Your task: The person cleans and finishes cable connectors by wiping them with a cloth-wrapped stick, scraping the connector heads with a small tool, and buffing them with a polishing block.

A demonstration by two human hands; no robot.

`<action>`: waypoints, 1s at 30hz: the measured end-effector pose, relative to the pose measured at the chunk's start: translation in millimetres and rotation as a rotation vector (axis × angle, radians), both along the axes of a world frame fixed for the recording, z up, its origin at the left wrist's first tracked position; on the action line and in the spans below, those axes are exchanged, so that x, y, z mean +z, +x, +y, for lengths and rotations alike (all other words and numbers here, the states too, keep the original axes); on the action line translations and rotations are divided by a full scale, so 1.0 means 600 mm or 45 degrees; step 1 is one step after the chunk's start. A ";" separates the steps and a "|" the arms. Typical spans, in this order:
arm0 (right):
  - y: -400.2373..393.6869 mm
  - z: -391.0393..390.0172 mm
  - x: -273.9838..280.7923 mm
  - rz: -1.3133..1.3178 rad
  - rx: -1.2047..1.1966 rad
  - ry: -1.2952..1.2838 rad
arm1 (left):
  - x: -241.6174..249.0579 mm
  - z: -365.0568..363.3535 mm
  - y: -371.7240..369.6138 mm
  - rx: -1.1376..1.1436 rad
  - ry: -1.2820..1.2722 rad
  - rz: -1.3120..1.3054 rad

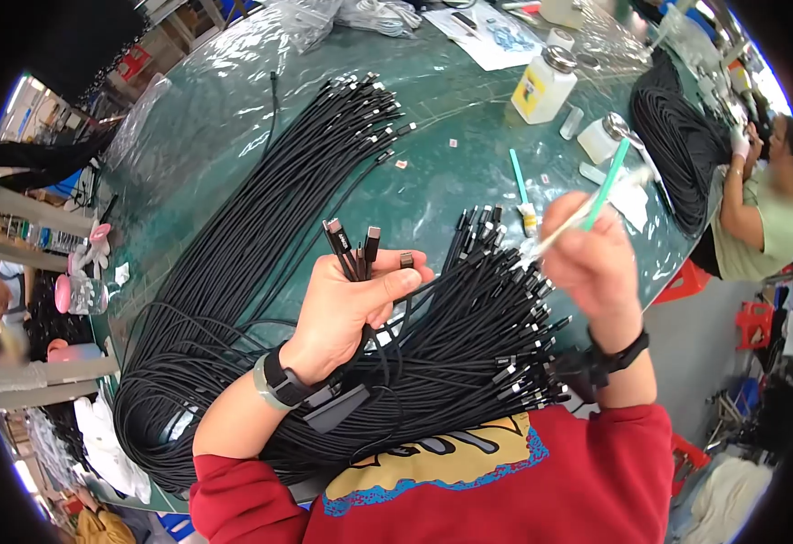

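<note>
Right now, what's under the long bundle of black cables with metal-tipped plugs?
The glossy green tabletop shows around the bundle, so it likely runs beneath. Whatever the bundle covers can't be seen.

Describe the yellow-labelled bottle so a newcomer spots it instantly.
On the green table, look beyond the right hand to the white paper sheet. A squarish white bottle stands just this side of it. Its yellow label sets it apart from the smaller bottle nearby.
</note>
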State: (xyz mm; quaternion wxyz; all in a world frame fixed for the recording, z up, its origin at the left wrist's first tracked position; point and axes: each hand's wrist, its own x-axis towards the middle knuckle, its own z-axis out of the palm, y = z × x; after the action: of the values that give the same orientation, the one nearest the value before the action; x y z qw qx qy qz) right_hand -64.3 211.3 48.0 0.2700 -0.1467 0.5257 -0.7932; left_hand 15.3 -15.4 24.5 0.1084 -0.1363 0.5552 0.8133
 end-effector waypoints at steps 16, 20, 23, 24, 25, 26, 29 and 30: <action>0.051 -0.128 -0.058 0.511 -0.136 -0.162 | -0.004 -0.008 0.003 0.008 0.119 -0.019; 0.047 -0.124 -0.067 0.483 -0.086 -0.308 | 0.001 -0.007 0.001 -0.016 0.148 0.003; 0.049 -0.126 -0.065 0.504 -0.107 -0.294 | 0.003 -0.006 0.002 -0.018 0.155 0.015; 0.049 -0.126 -0.065 0.513 -0.117 -0.287 | 0.003 -0.006 0.002 -0.016 0.146 0.011; 0.050 -0.126 -0.065 0.514 -0.117 -0.286 | 0.003 -0.006 0.003 -0.014 0.137 0.005; 0.049 -0.126 -0.066 0.528 -0.117 -0.269 | 0.002 -0.006 0.003 -0.014 0.137 0.006; 0.048 -0.124 -0.066 0.555 -0.115 -0.234 | 0.000 -0.006 0.003 -0.009 0.140 -0.005; 0.049 -0.123 -0.064 0.574 -0.113 -0.182 | 0.001 -0.006 0.003 -0.008 0.140 -0.005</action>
State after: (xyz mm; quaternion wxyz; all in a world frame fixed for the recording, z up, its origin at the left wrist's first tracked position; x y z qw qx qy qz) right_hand -35.1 137.3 9.4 0.0998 -0.3156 0.5212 -0.7867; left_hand 17.1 -19.2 24.8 0.1193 -0.1299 0.5099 0.8420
